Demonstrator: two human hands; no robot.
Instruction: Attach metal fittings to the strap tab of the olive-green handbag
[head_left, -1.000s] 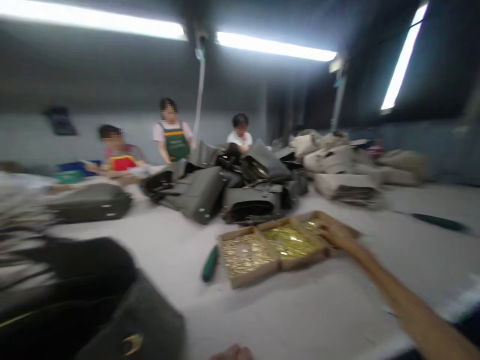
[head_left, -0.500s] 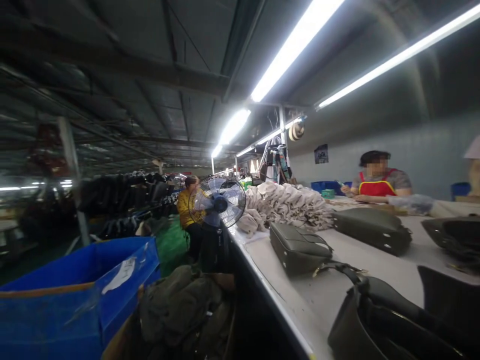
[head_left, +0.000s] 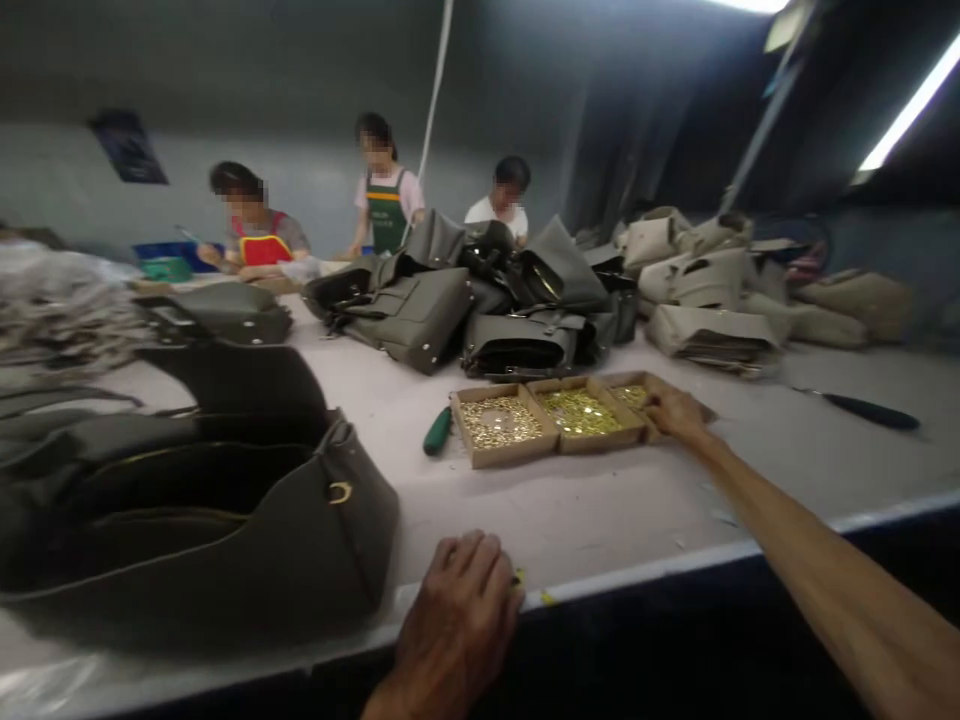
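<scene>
The right hand [head_left: 675, 412] reaches out at about two o'clock from the viewer, arm stretched across the pale table [head_left: 600, 500], and rests at the right end of a cardboard tray [head_left: 510, 455] split into three compartments. The fingers curl down into the rightmost compartment, over small brass pieces [head_left: 634, 395]; whether they have pinched any of them cannot be told, since the fingertips are hidden. The middle compartment holds brighter yellow-gold hardware [head_left: 577, 412] and the left one paler gold bits [head_left: 499, 420]. A green-handled tool [head_left: 437, 432] lies just beside the tray at its nine o'clock side.

The left hand [head_left: 461, 610] sits at six o'clock, palm down on the near table edge, fingers loosely bent and together, gripping nothing that shows. Just at its nine o'clock stands a dark olive handbag [head_left: 225, 540], open at the top, with a gold ring on its side.

Beyond the tray, at twelve o'clock, lies a heap of dark olive bags [head_left: 450, 310], and at one to two o'clock a pile of beige bags [head_left: 712, 290]. A dark-handled tool [head_left: 862, 408] lies apart at three o'clock. At the far side of the table, around eleven o'clock, three other people [head_left: 386, 195] are at work, one in a red apron, one in a green apron, one in white
</scene>
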